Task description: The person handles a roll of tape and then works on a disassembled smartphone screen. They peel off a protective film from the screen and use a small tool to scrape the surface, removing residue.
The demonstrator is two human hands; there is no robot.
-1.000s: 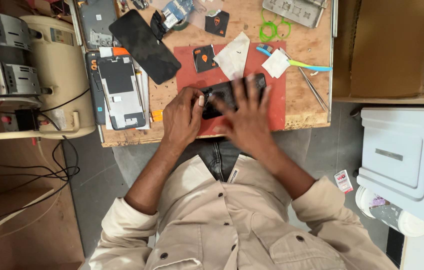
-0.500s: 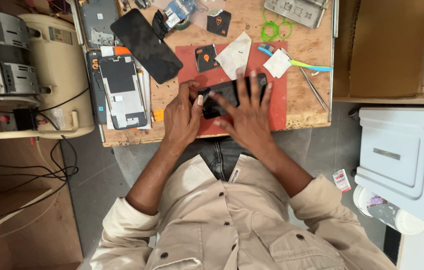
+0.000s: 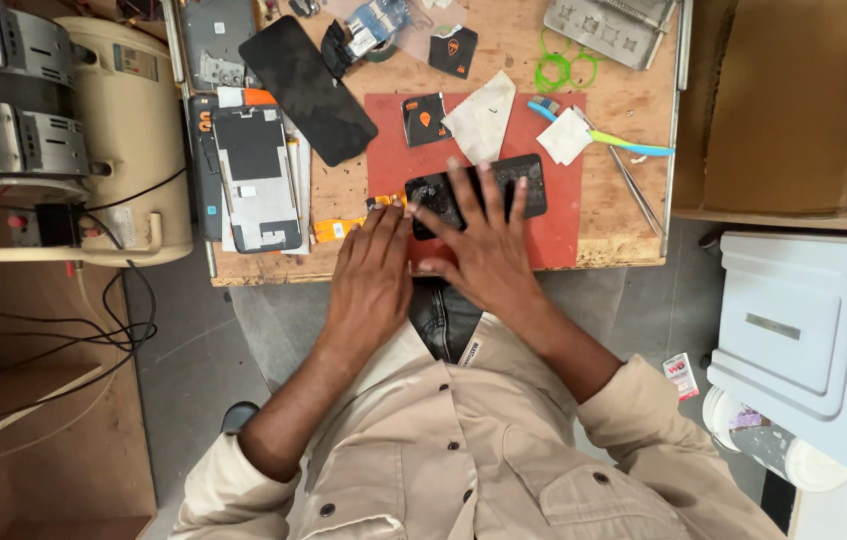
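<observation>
On the scuffed plywood bench lies a flat red mat, and across it a dark, glossy rectangular phone. The right hand lies flat on the phone, fingers spread wide, pressing rather than gripping. The left hand rests at the phone's left end, fingers together, fingertips touching its edge.

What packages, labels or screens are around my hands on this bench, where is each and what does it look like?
Dark phone: on the red mat, under the right hand, beside the left hand; black, glossy.
Loose screen panel: upper left of the mat; black, slanted rectangle.
Open phone back: left edge of the table; grey, black patch.
Two black sachets: top of the mat and above; square, orange mark.
Small packet: floor, right; white and red.
</observation>
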